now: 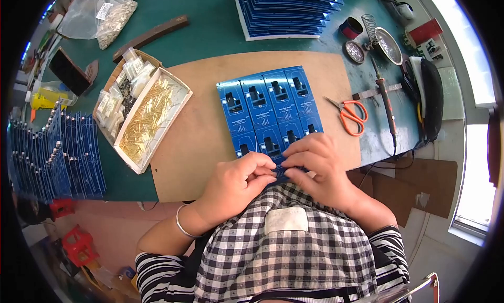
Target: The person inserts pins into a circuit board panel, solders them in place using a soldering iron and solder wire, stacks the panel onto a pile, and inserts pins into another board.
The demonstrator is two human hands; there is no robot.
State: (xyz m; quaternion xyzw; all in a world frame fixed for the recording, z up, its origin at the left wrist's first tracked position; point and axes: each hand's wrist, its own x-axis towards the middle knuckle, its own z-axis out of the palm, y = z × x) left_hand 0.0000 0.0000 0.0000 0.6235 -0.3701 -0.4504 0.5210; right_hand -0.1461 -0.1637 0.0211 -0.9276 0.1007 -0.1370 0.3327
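A blue circuit board panel point(265, 106), with rows of black parts, lies on the brown board point(197, 114) in front of me. At its near edge my left hand point(239, 177) is closed, thumb and forefinger pinched together over the panel. Whatever sits between those fingertips is too small to make out. Right beside it, my right hand point(317, 166) curls its fingers down on the panel's near right part, thumb close to the forefinger. Its fingertips touch or nearly touch the panel, and I cannot tell whether they hold anything. The hands cover the panel's near rows.
Left stands a box point(152, 119) of golden pins and small bags. Stacked blue boards point(58, 156) fill the far left; more boards point(289, 14) are piled at the back. Orange-handled scissors point(352, 116), a soldering iron point(387, 103) and a metal dish point(388, 45) lie right.
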